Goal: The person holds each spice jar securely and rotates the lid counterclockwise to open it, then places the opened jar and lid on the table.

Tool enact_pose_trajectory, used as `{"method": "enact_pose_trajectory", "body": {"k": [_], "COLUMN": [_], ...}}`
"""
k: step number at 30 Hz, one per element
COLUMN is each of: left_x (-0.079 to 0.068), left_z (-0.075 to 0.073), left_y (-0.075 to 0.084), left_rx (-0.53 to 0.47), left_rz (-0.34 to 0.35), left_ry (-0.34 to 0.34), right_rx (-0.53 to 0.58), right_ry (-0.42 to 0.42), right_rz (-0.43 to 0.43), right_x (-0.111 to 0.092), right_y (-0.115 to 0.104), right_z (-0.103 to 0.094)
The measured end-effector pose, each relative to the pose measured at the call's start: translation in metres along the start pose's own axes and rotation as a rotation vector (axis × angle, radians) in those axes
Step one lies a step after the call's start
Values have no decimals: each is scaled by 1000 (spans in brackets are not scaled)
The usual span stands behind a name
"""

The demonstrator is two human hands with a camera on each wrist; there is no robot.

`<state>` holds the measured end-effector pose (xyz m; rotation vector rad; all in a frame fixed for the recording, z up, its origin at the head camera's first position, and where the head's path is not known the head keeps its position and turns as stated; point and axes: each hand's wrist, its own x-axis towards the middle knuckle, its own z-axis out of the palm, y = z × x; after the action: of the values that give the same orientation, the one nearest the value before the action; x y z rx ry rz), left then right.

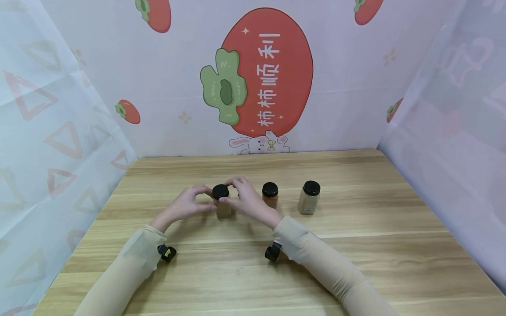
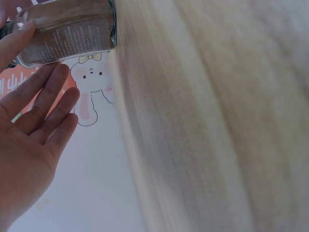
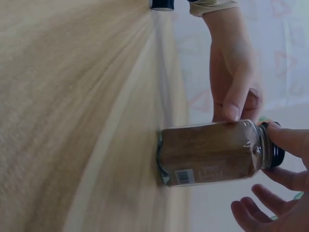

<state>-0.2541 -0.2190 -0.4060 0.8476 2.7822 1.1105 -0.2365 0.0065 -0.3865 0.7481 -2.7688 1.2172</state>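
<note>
A clear glass spice jar [image 1: 223,211] of brown powder, with a black screw lid [image 1: 220,191], stands upright on the wooden table between both hands. My left hand [image 1: 189,202] is around its left side. In the right wrist view the left thumb [image 3: 232,110] touches the jar's glass body [image 3: 207,152]. My right hand [image 1: 250,201] pinches the lid between thumb and index finger, while its other fingers stay off the glass. Printed text shows on the jar [image 2: 72,36] in the left wrist view. The lid sits on the jar's neck.
Just right of the right hand stands a jar of reddish-brown powder [image 1: 270,200], partly hidden by that hand. Farther right is a jar of pale powder [image 1: 308,203]. Both have black lids. A printed cloth [image 1: 336,87] borders the table [image 1: 237,272] behind and at the sides.
</note>
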Motion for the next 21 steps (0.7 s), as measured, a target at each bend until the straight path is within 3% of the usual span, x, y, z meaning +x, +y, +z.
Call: {"method": "enact_pose_trajectory", "body": {"k": [12,21], "left_x": [0,0], "left_z": [0,0], "left_y": [-1,0], "left_rx": [9,11], "left_rz": [-12,-10], "left_ry": [3,-5], "right_rx": [35,48], "right_ry": [-128,-117], "right_rz": [-46,-29], "right_x": [6,5], "right_y": [4,4], "right_z": [-11,-12]}}
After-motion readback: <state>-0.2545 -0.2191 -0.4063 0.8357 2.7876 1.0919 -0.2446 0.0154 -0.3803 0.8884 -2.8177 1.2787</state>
